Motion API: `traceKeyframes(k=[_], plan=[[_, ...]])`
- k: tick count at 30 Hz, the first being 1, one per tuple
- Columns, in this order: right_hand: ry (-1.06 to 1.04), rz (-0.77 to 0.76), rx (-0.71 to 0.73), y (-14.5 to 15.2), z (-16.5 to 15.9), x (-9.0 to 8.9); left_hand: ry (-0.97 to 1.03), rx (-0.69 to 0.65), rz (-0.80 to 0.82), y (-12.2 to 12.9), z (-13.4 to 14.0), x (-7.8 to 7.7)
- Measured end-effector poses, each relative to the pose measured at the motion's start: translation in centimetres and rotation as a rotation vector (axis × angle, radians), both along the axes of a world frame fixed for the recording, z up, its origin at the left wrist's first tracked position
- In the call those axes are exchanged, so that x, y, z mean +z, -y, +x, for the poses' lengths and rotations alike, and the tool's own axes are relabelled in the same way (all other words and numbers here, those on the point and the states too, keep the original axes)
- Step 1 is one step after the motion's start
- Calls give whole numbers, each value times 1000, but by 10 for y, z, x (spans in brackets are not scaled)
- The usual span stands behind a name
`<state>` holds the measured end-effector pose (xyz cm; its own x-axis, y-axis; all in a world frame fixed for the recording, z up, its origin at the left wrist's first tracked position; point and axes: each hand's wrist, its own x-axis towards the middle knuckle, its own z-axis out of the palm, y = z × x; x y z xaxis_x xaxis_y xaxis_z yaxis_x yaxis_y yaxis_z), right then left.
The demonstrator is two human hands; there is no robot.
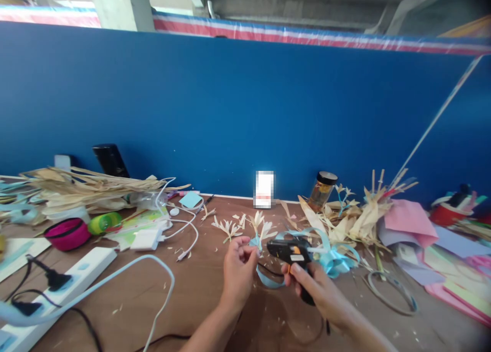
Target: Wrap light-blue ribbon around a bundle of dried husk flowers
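My left hand (240, 267) is closed in a pinch on the base of a pale husk flower (263, 227), where a bit of light blue ribbon is wrapped. In my right hand (316, 285) is a black glue gun (297, 249), its nozzle pointing left toward the flower's base. I cannot tell whether the nozzle touches it. A glue stick shows at the gun's back end. Beyond my left hand another husk flower (229, 229) lies on the table. Blue ribbon (337, 260) lies loosely curled behind the gun.
Leftward are a power strip (86, 270), a white charger (146, 238), a magenta tape roll (67, 234) and a husk pile (95, 191). A lidded jar (322, 191), more husks (356, 221) and coloured papers (410, 221) occupy the right. A blue partition (230, 101) rises behind.
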<state>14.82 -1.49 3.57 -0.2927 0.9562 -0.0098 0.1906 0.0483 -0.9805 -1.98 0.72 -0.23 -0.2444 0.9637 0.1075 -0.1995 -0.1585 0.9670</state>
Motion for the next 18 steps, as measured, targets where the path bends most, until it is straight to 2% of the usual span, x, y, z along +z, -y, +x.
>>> traceKeyframes(k=[4, 8, 18], plan=[[230, 160, -29, 2, -3, 0, 11, -17, 10, 0, -1, -1], [324, 276, -27, 1, -6, 6, 15, -10, 13, -1, -1, -2], [300, 353, -7, -3, -12, 7, 7, -8, 11, 1, 0, 1]])
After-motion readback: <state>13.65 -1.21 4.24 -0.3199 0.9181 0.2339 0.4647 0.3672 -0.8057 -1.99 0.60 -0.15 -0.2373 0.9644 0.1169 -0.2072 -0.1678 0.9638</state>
